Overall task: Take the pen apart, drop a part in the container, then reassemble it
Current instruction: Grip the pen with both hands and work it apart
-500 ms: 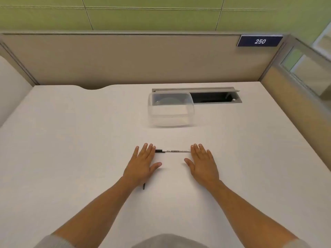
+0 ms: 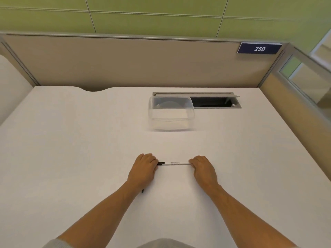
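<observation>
A thin white pen (image 2: 176, 164) with a black cap end lies crosswise on the white desk (image 2: 71, 149), just in front of me. My left hand (image 2: 144, 169) has its fingers curled over the black end. My right hand (image 2: 203, 168) has its fingers curled over the other end. Both ends are hidden under the fingers. A clear plastic container (image 2: 171, 113) stands open further back, beyond the pen, with nothing visible inside. A small black piece (image 2: 142, 191) lies on the desk beside my left wrist.
An open cable slot (image 2: 215, 102) with a grey frame sits in the desk right behind the container. Beige partition walls close off the back and right sides; a sign reads 250 (image 2: 259, 48).
Both hands were lying flat with fingers stretched just short of the pen. They have slid forward and curled their fingers over its two ends.
</observation>
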`<control>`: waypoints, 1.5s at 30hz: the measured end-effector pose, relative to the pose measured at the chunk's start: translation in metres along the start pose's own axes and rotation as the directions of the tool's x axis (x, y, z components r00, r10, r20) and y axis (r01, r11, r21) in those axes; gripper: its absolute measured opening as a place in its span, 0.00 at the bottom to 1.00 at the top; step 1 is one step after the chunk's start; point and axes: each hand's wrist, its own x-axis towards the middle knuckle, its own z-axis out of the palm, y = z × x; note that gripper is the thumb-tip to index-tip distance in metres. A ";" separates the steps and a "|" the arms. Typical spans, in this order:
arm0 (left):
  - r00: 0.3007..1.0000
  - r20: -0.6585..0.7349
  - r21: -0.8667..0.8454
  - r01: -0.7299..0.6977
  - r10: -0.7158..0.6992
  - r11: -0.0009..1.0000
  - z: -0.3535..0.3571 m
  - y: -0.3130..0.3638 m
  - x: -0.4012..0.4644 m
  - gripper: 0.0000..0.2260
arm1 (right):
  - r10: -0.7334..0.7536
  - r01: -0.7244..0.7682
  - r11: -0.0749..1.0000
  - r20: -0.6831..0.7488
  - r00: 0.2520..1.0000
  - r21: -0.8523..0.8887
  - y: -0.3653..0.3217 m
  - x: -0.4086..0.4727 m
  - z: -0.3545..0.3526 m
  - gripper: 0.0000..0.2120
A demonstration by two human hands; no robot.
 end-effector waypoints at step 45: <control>0.990 -0.082 -0.201 -0.128 0.113 0.971 -0.055 0.012 -0.018 0.05 | 0.396 -0.570 0.447 0.419 0.817 0.689 -0.063 -0.008 -0.044 0.19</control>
